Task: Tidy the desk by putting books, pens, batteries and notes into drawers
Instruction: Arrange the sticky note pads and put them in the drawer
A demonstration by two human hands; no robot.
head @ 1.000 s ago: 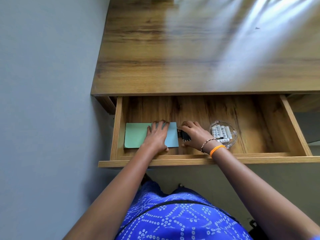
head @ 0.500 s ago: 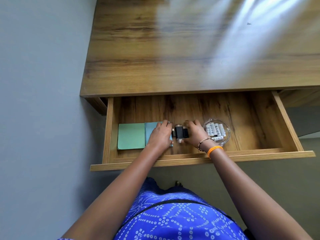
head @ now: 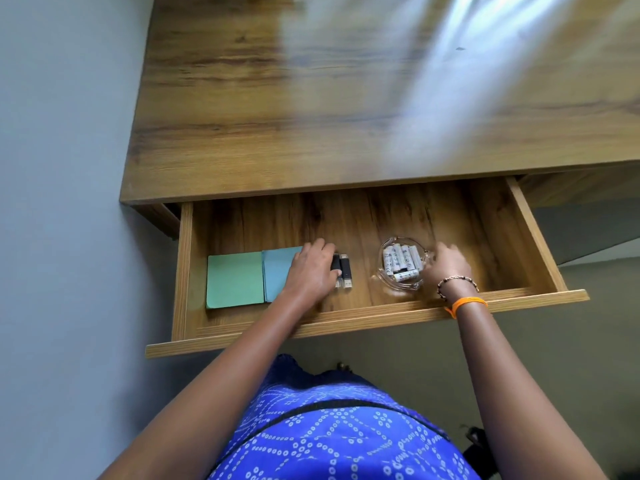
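The wooden drawer (head: pixel 367 315) is pulled out under the desk top. Inside at the left lie a green note pad (head: pixel 234 280) and a blue note pad (head: pixel 278 268), side by side. My left hand (head: pixel 311 270) rests flat on the blue pad, its fingertips touching two small black USB sticks (head: pixel 344 271). To the right stands a clear glass dish (head: pixel 401 263) holding several white batteries (head: pixel 401 259). My right hand (head: pixel 446 266), blurred, touches the dish's right rim with its fingers spread.
The wooden desk top (head: pixel 346 98) stretches away above the drawer, with glare on its right half. A grey wall (head: pixel 62 202) runs along the left. The drawer's right side wall (head: pixel 535 237) stands beyond the dish.
My right hand left the USB sticks and moved right to the glass dish. My left hand slid right along the blue pad toward the sticks. The camera view shifted.
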